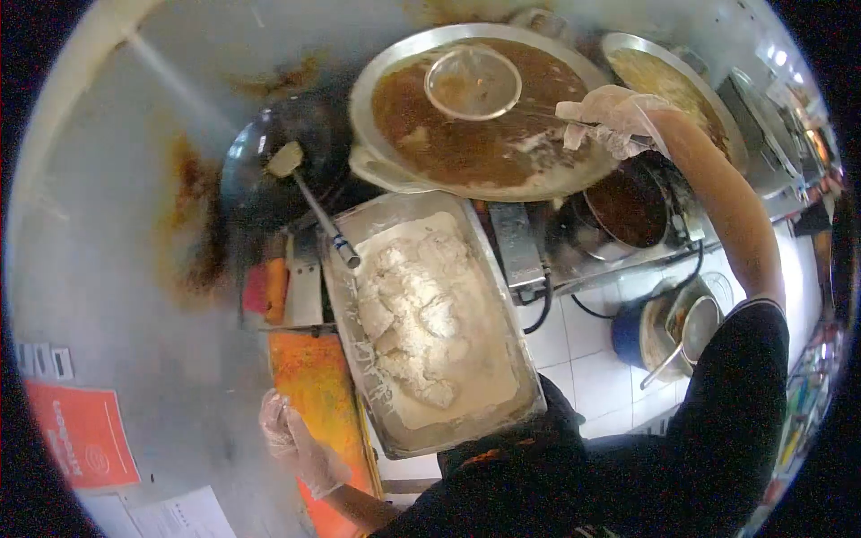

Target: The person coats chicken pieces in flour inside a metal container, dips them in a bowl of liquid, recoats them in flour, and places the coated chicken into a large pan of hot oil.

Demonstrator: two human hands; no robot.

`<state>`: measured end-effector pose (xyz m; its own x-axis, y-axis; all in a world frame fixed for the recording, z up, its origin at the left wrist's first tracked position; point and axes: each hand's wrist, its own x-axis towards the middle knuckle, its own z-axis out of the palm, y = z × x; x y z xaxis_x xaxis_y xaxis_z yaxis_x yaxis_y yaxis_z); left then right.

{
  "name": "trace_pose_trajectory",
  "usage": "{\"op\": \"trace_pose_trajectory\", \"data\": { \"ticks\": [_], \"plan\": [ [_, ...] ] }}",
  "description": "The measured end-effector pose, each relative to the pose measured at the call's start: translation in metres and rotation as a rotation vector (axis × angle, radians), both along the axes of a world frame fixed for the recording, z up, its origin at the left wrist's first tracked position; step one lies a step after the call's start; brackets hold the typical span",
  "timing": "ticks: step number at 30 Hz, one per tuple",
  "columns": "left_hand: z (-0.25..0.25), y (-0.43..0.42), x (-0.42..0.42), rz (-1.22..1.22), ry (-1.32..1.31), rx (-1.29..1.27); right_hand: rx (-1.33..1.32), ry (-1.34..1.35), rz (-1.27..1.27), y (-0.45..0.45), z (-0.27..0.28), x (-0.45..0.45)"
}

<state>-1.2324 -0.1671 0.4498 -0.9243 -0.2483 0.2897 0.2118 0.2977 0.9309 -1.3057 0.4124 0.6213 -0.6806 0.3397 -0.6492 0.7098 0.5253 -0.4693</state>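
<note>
My right hand (614, 121), in a clear plastic glove, is closed on the handle of a round mesh strainer (473, 83). The strainer is over the large pan of brown oil (395, 99), whose surface has pale foam near my hand. Low on the left is my gloved left hand (300, 446), beside an orange-stained board (314, 368). Its fingers look curled, but blur and the glove hide whether anything is in them. Between the hands sits a metal tray (529, 394) of white flour with coated lumps (417, 314) in it.
A dark wok (247, 170) with a ladle (318, 211) is at the left. Right of the tray are a dark pot (628, 211) and a second oil pan (668, 76). A blue bucket (630, 334) with a strainer stands on the tiled floor.
</note>
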Motion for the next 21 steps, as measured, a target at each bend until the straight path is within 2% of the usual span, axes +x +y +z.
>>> {"op": "trace_pose_trajectory", "data": {
  "ticks": [2, 4, 5, 8, 9, 11, 13, 15, 16, 18, 19, 21],
  "plan": [
    [0.000, 0.007, -0.001, -0.023, -0.009, -0.022, 0.189, 0.137, -0.148, -0.001, 0.003, 0.034],
    [-0.007, 0.005, -0.005, -0.055, -0.024, 0.143, 0.181, 0.073, -0.198, 0.025, -0.001, 0.068],
    [-0.009, 0.005, -0.008, -0.067, -0.047, 0.153, 0.207, 0.158, -0.279, 0.025, -0.003, 0.091],
    [-0.005, 0.018, -0.012, -0.020, -0.078, 0.044, 0.266, 0.392, -0.509, -0.001, -0.006, 0.154],
    [-0.001, 0.026, -0.012, -0.012, -0.097, 0.053, 0.507, 0.518, -0.429, -0.003, -0.020, 0.173],
    [0.007, 0.039, -0.012, -0.006, -0.136, 0.059, 0.735, 0.637, -0.449, 0.010, -0.069, 0.211],
    [0.011, 0.050, -0.012, -0.072, -0.104, -0.018, 0.949, 0.852, -0.318, 0.012, -0.131, 0.247],
    [0.005, 0.058, -0.013, -0.107, -0.133, 0.011, 1.240, 0.754, -0.076, 0.000, -0.200, 0.279],
    [0.002, 0.059, -0.014, -0.133, -0.141, 0.038, 1.311, 0.453, -0.104, -0.008, -0.220, 0.286],
    [-0.005, 0.049, -0.020, -0.235, -0.108, 0.032, 0.867, 0.110, -0.391, -0.038, -0.205, 0.272],
    [-0.008, 0.048, -0.022, -0.316, -0.059, 0.027, 0.990, 0.200, -0.159, -0.027, -0.223, 0.288],
    [0.008, 0.059, -0.019, -0.285, -0.057, -0.005, 1.011, 0.216, -0.189, -0.032, -0.203, 0.283]
  ]
}}
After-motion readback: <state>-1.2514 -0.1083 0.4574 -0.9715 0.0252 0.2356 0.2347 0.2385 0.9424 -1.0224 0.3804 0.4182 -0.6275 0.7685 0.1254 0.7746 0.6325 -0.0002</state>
